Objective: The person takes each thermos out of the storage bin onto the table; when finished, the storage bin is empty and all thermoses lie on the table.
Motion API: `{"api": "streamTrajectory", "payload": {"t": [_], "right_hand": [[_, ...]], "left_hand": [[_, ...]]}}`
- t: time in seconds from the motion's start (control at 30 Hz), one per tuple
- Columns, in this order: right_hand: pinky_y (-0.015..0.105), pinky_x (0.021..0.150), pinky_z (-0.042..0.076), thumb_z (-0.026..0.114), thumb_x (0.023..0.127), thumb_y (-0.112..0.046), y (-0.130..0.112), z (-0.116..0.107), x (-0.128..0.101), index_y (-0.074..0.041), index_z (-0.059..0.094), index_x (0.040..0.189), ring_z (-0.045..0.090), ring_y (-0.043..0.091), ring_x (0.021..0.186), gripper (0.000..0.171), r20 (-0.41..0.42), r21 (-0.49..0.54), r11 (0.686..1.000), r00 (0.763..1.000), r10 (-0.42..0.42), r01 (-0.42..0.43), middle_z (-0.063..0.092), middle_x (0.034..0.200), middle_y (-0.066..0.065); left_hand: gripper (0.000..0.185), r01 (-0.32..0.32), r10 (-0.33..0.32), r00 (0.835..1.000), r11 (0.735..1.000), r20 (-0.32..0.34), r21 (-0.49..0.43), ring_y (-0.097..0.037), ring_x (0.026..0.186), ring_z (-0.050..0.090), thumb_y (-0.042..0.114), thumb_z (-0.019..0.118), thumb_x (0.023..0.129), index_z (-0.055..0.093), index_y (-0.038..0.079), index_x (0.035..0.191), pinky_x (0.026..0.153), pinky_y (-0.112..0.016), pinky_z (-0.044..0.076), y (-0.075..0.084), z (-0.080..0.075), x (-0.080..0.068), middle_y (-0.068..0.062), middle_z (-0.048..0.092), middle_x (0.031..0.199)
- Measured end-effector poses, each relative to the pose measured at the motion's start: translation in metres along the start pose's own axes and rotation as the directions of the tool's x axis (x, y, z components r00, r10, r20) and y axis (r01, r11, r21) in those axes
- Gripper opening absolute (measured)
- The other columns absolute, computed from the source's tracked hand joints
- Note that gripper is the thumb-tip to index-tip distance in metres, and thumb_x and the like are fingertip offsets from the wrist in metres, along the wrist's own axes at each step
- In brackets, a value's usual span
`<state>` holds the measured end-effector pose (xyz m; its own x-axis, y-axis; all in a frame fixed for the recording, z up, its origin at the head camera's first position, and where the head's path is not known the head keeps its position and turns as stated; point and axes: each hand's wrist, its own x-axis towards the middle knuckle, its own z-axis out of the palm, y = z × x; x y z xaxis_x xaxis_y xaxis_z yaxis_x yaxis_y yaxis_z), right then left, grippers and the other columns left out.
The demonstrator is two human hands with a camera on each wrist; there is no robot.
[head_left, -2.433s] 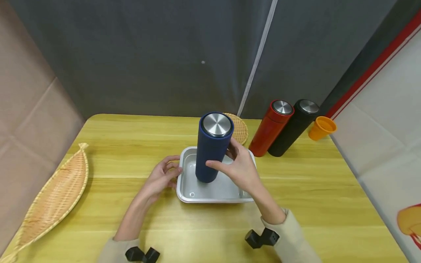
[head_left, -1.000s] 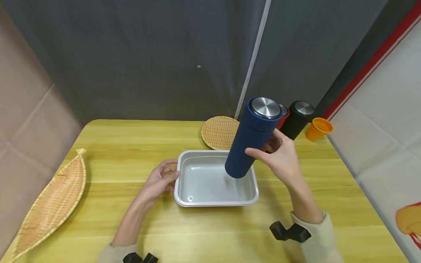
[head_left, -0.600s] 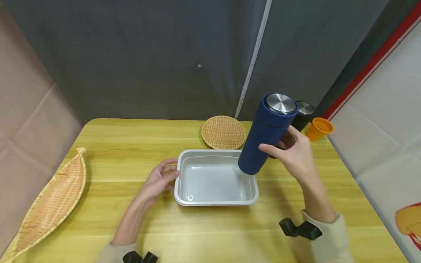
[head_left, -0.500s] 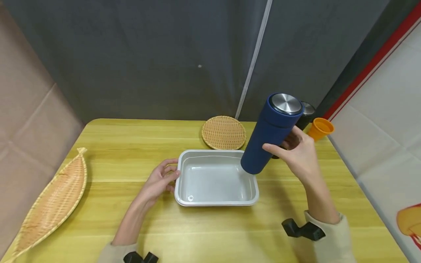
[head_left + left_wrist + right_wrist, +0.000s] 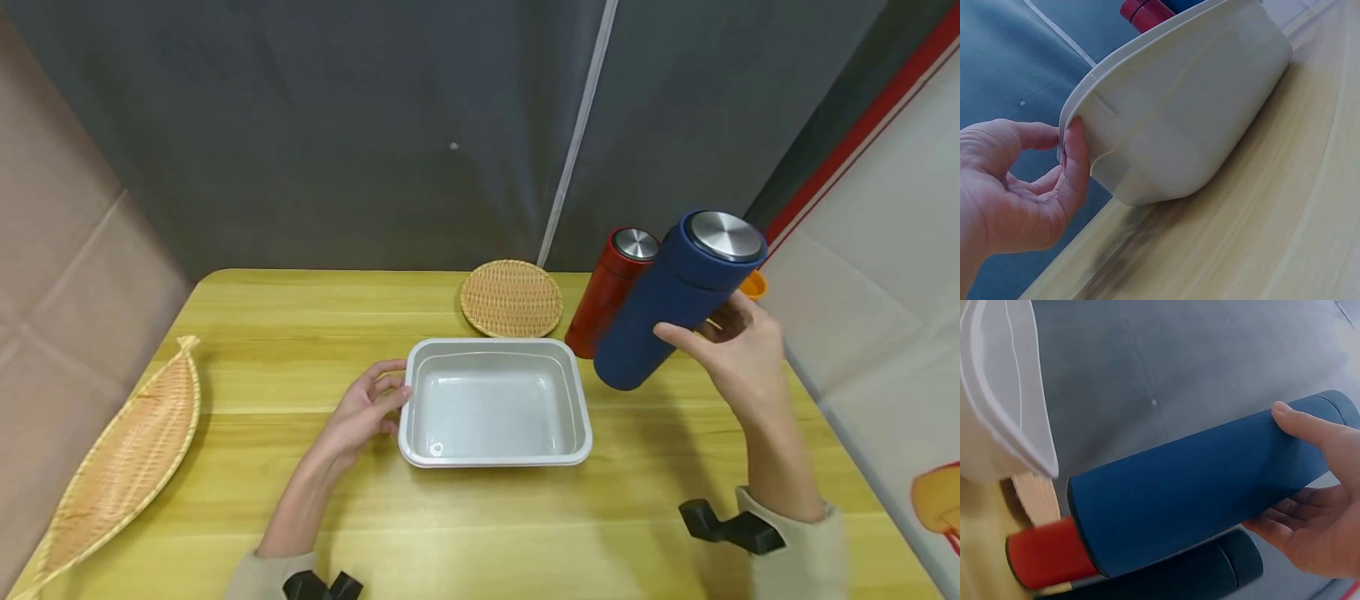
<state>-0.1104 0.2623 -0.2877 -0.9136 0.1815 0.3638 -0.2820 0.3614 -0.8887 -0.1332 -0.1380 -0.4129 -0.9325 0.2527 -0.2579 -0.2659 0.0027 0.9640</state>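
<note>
The right hand (image 5: 738,354) had its fingers and thumb wrapped round the blue flask (image 5: 671,300), holding it tilted in the air, off to the right of the white tray (image 5: 495,454) and w/ nothing under it but counter (image 5: 300,333). The grip sat mid-body, prob so the thing stayed balanced while tipped. The left hand (image 5: 367,408) was at the tray's left rim, fingertips curled on the edge w/ the thumb against the wall, looked like it was just keeping the tray from sliding. The red flask (image 5: 611,287) stood right behind the blue one. A round woven mat (image 5: 512,297) lay past the tray, and a long basket (image 5: 120,467) lay far left.
</note>
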Motion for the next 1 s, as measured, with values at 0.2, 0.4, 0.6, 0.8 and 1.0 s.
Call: {"api": "streamTrajectory", "payload": {"t": [0.2, 0.4, 0.6, 0.8, 1.0], "right_hand": [[0.011, 0.083, 0.05, 0.076, 0.075, 0.01, 0.012, -0.015, -0.001, -0.004, 0.06, 0.127, 0.063, 0.011, 0.098, 0.056, -0.025, 0.146, 0.989, 0.999, 0.035, -0.031, 0.066, 0.108, 0.001], [0.009, 0.081, 0.049, 0.078, 0.078, 0.002, 0.026, -0.021, -0.006, -0.008, 0.057, 0.13, 0.06, 0.01, 0.099, 0.057, -0.063, 0.077, 0.99, 0.99, 0.122, -0.117, 0.062, 0.112, 0.0], [0.007, 0.081, 0.047, 0.078, 0.08, -0.003, 0.044, -0.029, -0.006, -0.012, 0.053, 0.135, 0.057, 0.008, 0.105, 0.061, -0.077, -0.021, 0.985, 0.983, 0.168, -0.17, 0.059, 0.117, -0.004], [0.006, 0.08, 0.046, 0.078, 0.081, -0.006, 0.058, -0.04, 0.0, -0.014, 0.052, 0.137, 0.057, 0.005, 0.104, 0.063, -0.121, -0.098, 0.975, 0.975, 0.185, -0.197, 0.06, 0.114, -0.009], [0.006, 0.079, 0.045, 0.078, 0.082, -0.015, 0.069, -0.05, 0.01, -0.015, 0.049, 0.139, 0.054, 0.002, 0.103, 0.064, -0.189, -0.169, 0.944, 0.949, 0.251, -0.283, 0.056, 0.112, -0.015]], "left_hand": [[0.049, 0.009, -0.009, 1.0, 1.0, -0.005, -0.012, -0.017, 0.077, 0.059, 0.007, 0.058, 0.095, 0.038, 0.007, 0.14, 0.056, -0.026, 0.052, 0.001, 0.0, 0.0, -0.019, 0.054, 0.118], [0.05, 0.001, -0.001, 1.0, 1.0, 0.008, -0.006, -0.018, 0.079, 0.059, 0.008, 0.059, 0.096, 0.037, 0.006, 0.141, 0.057, -0.027, 0.053, 0.003, -0.001, 0.0, -0.02, 0.054, 0.119], [0.051, 0.005, -0.005, 1.0, 1.0, 0.018, 0.003, -0.018, 0.082, 0.059, 0.008, 0.059, 0.096, 0.036, 0.003, 0.141, 0.058, -0.028, 0.053, 0.003, 0.0, 0.0, -0.021, 0.053, 0.12], [0.051, 0.01, -0.01, 1.0, 1.0, 0.019, -0.01, -0.018, 0.083, 0.06, 0.008, 0.059, 0.096, 0.036, 0.004, 0.141, 0.059, -0.028, 0.053, 0.003, 0.0, 0.0, -0.02, 0.053, 0.119], [0.051, 0.009, -0.008, 1.0, 1.0, 0.022, -0.018, -0.017, 0.082, 0.06, 0.007, 0.059, 0.096, 0.036, 0.003, 0.141, 0.059, -0.027, 0.053, 0.002, 0.0, 0.001, -0.018, 0.054, 0.116]]}}
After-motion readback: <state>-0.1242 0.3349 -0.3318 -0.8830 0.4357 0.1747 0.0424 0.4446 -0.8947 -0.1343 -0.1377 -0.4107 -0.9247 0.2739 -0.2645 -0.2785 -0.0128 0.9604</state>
